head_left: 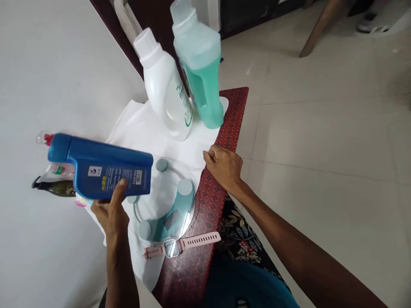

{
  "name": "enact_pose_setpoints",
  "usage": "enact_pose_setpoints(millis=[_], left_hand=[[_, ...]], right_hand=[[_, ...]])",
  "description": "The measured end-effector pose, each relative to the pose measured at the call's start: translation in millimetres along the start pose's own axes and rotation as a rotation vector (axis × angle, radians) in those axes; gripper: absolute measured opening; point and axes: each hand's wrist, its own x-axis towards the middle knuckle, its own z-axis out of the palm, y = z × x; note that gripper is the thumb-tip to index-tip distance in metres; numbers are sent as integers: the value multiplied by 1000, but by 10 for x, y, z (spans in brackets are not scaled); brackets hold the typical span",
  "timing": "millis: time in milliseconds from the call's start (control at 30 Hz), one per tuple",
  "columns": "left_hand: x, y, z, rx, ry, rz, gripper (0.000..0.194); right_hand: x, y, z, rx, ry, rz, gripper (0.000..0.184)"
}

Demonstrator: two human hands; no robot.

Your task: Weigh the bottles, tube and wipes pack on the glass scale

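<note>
Bottle lying sideways in your left hand

Closest to your body, a teal garment and dark floral fabric are showing by the edge of a red-patterned table, where a pink-strapped watch is lying just beside a round clear disc with a teal panel and pale pads. You are clamping the blue bottle in your left hand, thumb across its printed face, its cap pointing left and its base overlapping the disc in view. Well apart from it, your right hand is curling into a closed fist at the table's edge; whether it is holding anything cannot be told. By the wall, a dark pump bottle is showing, partly hidden. Farther along, on a white cloth, a white jug and a translucent green jug are standing side by side. Beyond, pale floor tiles are stretching toward a wooden leg.
</note>
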Motion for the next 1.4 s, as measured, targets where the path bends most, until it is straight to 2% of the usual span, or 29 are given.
enact_pose_setpoints(millis=[100, 233, 333, 400, 533, 767, 867, 967, 1033, 1100, 1133, 1200, 1333, 1367, 1400], left_hand=[[368, 52, 433, -79, -23, 82, 59], [864, -44, 1184, -105, -99, 88, 47], [1075, -123, 1680, 4, -171, 122, 34], [1120, -141, 1913, 58, -192, 132, 29], [1071, -142, 2155, 166, -251, 143, 29], [983, -232, 2295, 383, -305, 105, 47], [1004, -270, 2289, 418, -365, 58, 57], [997, -305, 2180, 345, -465, 66, 56], [985, -326, 2015, 263, -485, 126, 56], [1006, -346, 1759, 211, -436, 187, 55], [1041, -357, 1599, 201, -387, 207, 55], [1167, -385, 1233, 209, -214, 259, 57], [1584, -494, 500, 390, 332, 356, 79], [1698, -536, 360, 433, 408, 328, 85], [1806, -583, 250, 454, 431, 280, 88]], right_hand=[[-2, 0, -7, 0, -1, -1, 31], [-1, -6, -7, 1, 8, 4, 32], [-5, -6, -8, 9, 20, 2, 34], [-10, -1, -8, 17, 25, 0, 35], [-23, 19, -4, 29, 33, -7, 37], [-36, 73, 16, -17, 9, -8, 34], [-34, 73, 27, -52, 2, 11, 33], [-31, 37, 15, -54, -5, 36, 33], [-27, 7, -5, -48, -19, 52, 32], [-23, -12, -23, -46, -31, 54, 32], [-21, -15, -28, -48, -34, 51, 32], [-19, -6, -27, -60, -31, 47, 32], [-26, 45, 6, -61, -8, 21, 33], [-29, 58, 16, -49, 4, 2, 34], [-33, 70, 25, -37, 16, -17, 35]])
